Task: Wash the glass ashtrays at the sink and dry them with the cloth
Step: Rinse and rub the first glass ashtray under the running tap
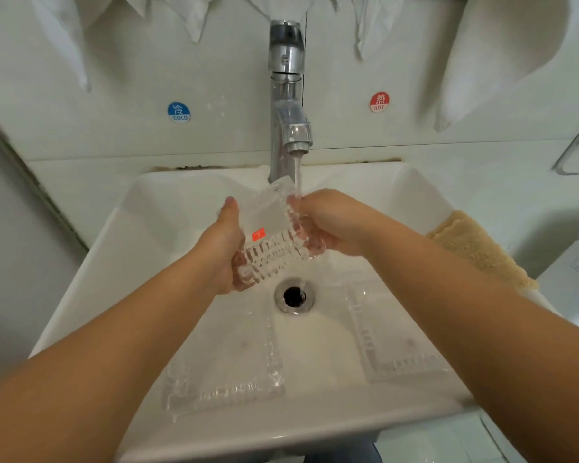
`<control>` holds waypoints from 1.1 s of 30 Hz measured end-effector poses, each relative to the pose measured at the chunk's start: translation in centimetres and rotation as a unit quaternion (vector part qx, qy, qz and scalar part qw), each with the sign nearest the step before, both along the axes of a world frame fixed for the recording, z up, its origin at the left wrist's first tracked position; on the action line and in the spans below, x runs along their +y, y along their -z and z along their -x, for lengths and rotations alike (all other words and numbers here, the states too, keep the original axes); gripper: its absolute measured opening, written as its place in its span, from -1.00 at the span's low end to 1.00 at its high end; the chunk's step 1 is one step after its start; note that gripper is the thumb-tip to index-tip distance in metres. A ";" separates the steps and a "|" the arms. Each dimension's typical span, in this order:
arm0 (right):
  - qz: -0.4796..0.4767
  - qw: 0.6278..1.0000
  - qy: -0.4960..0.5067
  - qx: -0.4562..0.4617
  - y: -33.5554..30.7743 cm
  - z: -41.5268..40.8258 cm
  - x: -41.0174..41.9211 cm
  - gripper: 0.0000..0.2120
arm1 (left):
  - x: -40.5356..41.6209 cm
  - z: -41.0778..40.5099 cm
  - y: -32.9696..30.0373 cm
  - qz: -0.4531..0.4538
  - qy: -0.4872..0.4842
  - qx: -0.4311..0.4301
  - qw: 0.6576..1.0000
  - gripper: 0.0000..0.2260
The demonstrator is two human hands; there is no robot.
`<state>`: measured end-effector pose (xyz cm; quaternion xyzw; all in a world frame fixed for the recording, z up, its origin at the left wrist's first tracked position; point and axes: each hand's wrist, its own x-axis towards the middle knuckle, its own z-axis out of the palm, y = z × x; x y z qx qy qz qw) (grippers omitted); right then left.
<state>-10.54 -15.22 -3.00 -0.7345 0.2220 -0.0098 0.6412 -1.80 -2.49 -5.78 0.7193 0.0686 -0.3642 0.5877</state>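
A square cut-glass ashtray with a small red sticker is tilted under the running tap. My left hand grips its left side, fingers curled underneath. My right hand grips its right edge, where the water stream lands. Two more glass ashtrays lie flat in the white sink: one at the front left, one at the front right. A tan cloth lies on the sink's right rim.
The drain sits open in the basin's middle, below the held ashtray. White cloths hang on the wall above. A blue cold label and a red hot label flank the tap.
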 end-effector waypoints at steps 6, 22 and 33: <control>-0.047 0.999 -0.026 -0.004 1.2 1.2 -0.1 -0.85 | 0.3 0.6 -0.4 -0.015 0.004 -0.012 1.000 -0.39; 0.020 0.998 0.059 -0.005 1.2 1.1 0.7 -0.51 | -0.3 0.7 -0.6 -0.023 -0.003 -0.052 0.998 -0.45; 0.113 0.985 0.120 0.043 0.6 1.2 1.6 -0.47 | -0.4 0.2 -0.2 -0.022 0.006 -0.072 0.997 -0.29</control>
